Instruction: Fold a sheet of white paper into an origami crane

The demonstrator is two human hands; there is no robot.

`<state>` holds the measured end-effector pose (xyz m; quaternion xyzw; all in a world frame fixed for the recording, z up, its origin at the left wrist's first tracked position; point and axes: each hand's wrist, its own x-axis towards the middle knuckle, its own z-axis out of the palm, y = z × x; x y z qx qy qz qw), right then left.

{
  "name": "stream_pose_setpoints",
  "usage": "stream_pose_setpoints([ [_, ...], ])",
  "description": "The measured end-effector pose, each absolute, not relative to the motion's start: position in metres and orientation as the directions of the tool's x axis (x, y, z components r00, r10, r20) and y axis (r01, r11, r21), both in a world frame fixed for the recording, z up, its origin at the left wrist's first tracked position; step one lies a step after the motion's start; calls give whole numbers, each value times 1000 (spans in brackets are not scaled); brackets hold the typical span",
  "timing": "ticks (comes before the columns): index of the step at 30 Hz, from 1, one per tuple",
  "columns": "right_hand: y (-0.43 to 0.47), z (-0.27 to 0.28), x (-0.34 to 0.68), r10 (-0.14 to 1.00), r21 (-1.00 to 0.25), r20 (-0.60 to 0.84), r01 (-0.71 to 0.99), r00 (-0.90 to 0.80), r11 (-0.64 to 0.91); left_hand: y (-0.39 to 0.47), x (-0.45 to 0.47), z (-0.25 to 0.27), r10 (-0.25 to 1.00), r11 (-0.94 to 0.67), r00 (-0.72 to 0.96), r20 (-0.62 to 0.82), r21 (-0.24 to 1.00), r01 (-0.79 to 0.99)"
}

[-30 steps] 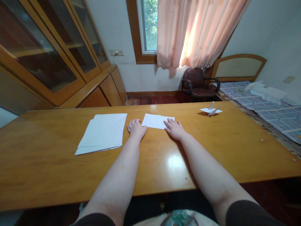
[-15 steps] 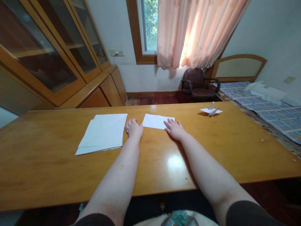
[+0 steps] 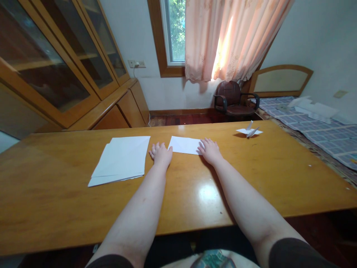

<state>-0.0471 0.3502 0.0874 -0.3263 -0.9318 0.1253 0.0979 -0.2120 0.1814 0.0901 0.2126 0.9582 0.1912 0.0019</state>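
A folded white sheet [image 3: 184, 144] lies flat on the wooden table [image 3: 251, 175], between my two hands. My left hand [image 3: 161, 153] rests palm down at the sheet's left corner, fingers spread, thumb touching its edge. My right hand [image 3: 210, 150] lies flat on the sheet's right end, fingers apart. Neither hand grips anything. A stack of white paper [image 3: 120, 159] sits just left of my left hand.
A folded paper crane [image 3: 249, 131] stands at the table's far right. Beyond the table are a dark armchair [image 3: 233, 98], a bed with a checked cover [image 3: 312, 123], glass-door cabinets [image 3: 64, 70] at left and a curtained window [image 3: 178, 33].
My left hand slid left off the sheet's corner and came back to its edge. My right hand shifted slightly along the sheet's right end. The view tilted a little.
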Motion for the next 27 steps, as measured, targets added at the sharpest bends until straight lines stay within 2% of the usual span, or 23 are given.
stream_pose_setpoints([
  [2,355,88,-46,727,-307,137,669,-673,677,183,-212,88,481,821,-876,43,329,467],
  [4,357,90,-45,763,-312,123,705,-635,637,185,-212,87,526,806,-850,32,302,509],
  [10,355,92,-46,693,-374,121,614,-711,695,184,-212,89,543,783,-838,48,331,527],
  [13,358,88,-47,704,-494,131,569,-698,657,184,-213,88,536,777,-843,55,360,517],
  [18,365,79,-50,780,-785,114,425,-616,450,184,-213,87,531,767,-845,66,385,513],
  [23,366,81,-50,828,-856,200,319,-524,408,184,-213,87,538,763,-840,74,380,523],
  [27,366,82,-51,836,-920,92,276,-541,280,184,-214,86,541,760,-837,80,380,527],
])
